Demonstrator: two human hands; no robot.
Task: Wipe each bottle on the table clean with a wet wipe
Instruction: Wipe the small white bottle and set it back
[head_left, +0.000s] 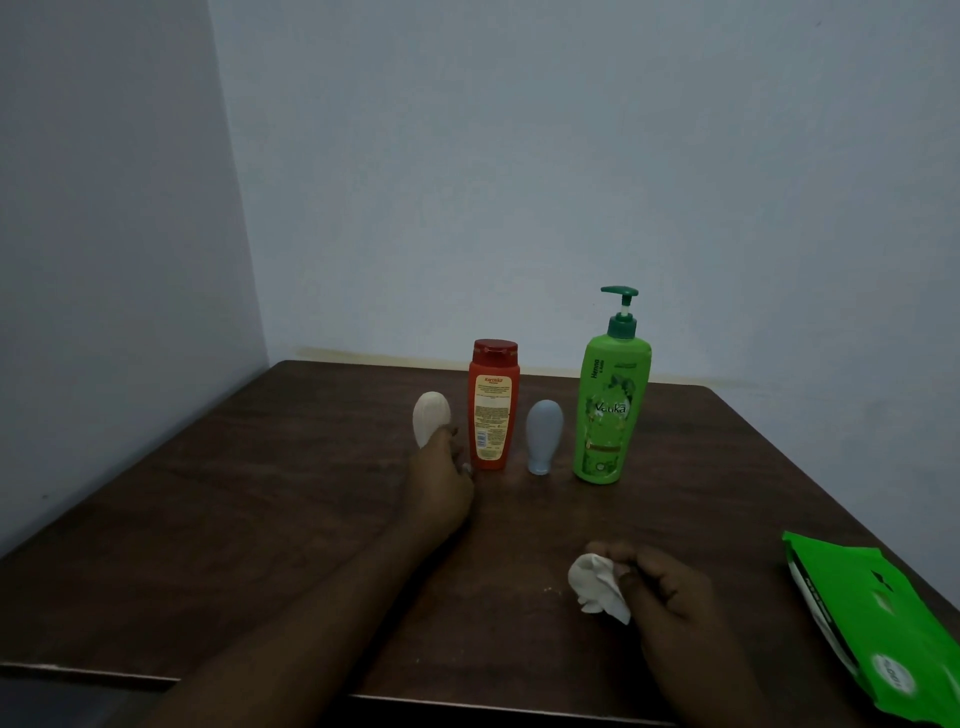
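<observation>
- Four bottles stand in a row on the table (260, 519): cream bottle (430, 415) at eleven o'clock, red bottle (492, 410) at twelve, grey bottle (544, 434) just past twelve, and green pump bottle (610, 415) at one.
- The left hand (441, 483) curls round the cream bottle's lower part, just beside the red bottle.
- The right hand (670, 592), at five o'clock, pinches a crumpled wet wipe (595, 584), well apart from every bottle.
- The wipe pack (883, 623) lies at four o'clock.
- The wipe touches no bottle; the cream one looks next (which bottles are already clean, I cannot tell).
</observation>
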